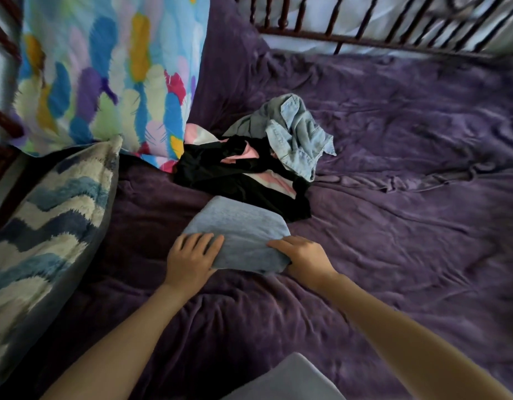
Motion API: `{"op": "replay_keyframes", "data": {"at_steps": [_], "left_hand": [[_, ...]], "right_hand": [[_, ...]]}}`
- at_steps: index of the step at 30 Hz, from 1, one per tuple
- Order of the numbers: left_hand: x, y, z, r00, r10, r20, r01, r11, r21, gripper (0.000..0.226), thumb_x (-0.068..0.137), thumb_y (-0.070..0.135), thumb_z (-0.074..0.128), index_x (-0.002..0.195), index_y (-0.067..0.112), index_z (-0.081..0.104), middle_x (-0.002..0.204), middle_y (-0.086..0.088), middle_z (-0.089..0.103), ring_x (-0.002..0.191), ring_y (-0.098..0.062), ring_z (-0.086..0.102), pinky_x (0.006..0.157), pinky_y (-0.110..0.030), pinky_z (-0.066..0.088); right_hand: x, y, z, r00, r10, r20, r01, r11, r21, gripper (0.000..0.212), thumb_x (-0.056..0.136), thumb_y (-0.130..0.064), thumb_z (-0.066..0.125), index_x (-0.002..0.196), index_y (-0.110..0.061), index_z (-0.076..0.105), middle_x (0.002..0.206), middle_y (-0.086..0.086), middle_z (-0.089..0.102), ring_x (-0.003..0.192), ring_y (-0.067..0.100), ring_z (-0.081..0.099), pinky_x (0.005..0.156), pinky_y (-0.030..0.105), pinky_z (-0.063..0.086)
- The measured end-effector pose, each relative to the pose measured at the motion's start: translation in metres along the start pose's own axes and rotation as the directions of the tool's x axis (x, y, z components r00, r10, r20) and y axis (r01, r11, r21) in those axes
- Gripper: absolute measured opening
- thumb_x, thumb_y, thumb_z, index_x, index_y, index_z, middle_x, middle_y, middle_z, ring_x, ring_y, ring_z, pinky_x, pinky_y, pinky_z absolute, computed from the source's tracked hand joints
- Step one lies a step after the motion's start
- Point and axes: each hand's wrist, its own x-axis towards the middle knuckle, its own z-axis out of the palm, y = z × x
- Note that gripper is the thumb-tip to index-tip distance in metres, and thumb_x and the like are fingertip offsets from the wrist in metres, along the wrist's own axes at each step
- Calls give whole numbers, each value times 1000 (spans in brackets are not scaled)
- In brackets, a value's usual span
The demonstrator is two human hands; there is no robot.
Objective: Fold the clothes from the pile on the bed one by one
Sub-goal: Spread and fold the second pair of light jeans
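While the hands are pressing on it, the grey piece [243, 226] is lying as a compact rounded-corner pad on the bed cover [393, 226] – looking folded or nearly so, judging by its thick doubled near edge. Left hand [192, 256] is resting on the pad's near-left corner, fingers spread and fairly straight on top. Right hand [303, 256] is gripping the near-right corner, fingers over the top, thumb seemingly tucked below. The pad is sitting between the hands and stretching away from them.

Just beyond the hands the pile [249, 174] is waiting unfolded, so most of the task is looking undone: a black garment [220, 171] sprawling limp and matte, a pink-white piece [278, 180] poking through it, a denim shirt [298, 134] crumpling stiffly at the far-right end.

Grey piece is reading as soft knit, faintly heathered. The cover is looking plush, purple and wrinkled. Left of the left hand a shaggy chevron pillow [47, 212] is leaning; beyond it a smooth feather-print pillow [105, 76] is standing. Near the forearms, grey cloth [287, 379] is showing – what it is, can't tell.
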Motion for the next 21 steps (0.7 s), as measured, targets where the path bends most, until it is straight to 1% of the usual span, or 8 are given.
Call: {"op": "replay_keyframes", "data": {"at_steps": [1,3,5,10,12,15,18,21], "left_hand": [[14,7,-8,999,30,-13,-30,1000,-4,65,36,33,94,94,11,74,87,-8,71,72,-26,68,68,-37,54],[43,26,-27,995,85,-42,-86,996,-11,66,29,28,94,90,11,74,84,-6,71,70,-25,68,67,-36,54],[71,51,-49,985,142,-94,-143,990,-9,61,33,24,93,88,11,74,83,-6,70,70,-26,68,66,-36,55],[128,139,-104,930,303,-207,-307,952,11,59,33,20,93,87,10,73,82,-5,70,71,-26,68,64,-37,54],[142,183,-120,904,355,-237,-361,932,17,62,31,21,95,88,10,73,84,-6,70,72,-26,68,64,-36,54],[162,258,-137,858,420,-295,-433,901,25,64,32,23,96,90,10,74,86,-6,71,75,-26,69,66,-37,54],[181,342,-141,790,503,-349,-531,847,18,66,31,22,96,91,9,74,86,-6,71,75,-27,69,66,-38,54],[193,435,-137,717,587,-375,-632,775,6,64,30,23,95,89,12,73,85,-3,71,72,-24,68,64,-36,54]], "right_hand": [[-8,7,-10,999,33,-40,-34,999,-13,53,65,2,71,116,-10,67,104,13,69,94,30,67,70,35,56],[-28,20,-32,990,62,-124,-65,998,-24,56,53,5,72,107,-8,71,96,12,71,84,28,70,62,31,56],[-53,32,-58,975,116,-188,-116,993,10,57,48,3,67,103,-8,72,92,11,72,79,28,70,60,31,54],[-137,72,-120,891,237,-387,-260,965,-9,58,66,2,65,121,-17,63,112,6,67,102,25,64,76,33,49],[-180,87,-143,866,255,-430,-297,954,-34,58,67,1,67,122,-17,62,116,5,66,105,24,63,77,33,50],[-253,115,-171,832,243,-498,-317,946,-67,56,63,1,73,116,-13,66,106,8,70,94,28,67,69,37,55],[-329,149,-188,757,303,-579,-413,909,-64,53,71,-4,69,123,-16,62,115,5,67,106,24,63,80,34,50],[-409,187,-197,691,416,-591,-538,842,-35,54,76,-10,63,128,-23,57,121,0,63,113,19,58,85,28,44]]}}
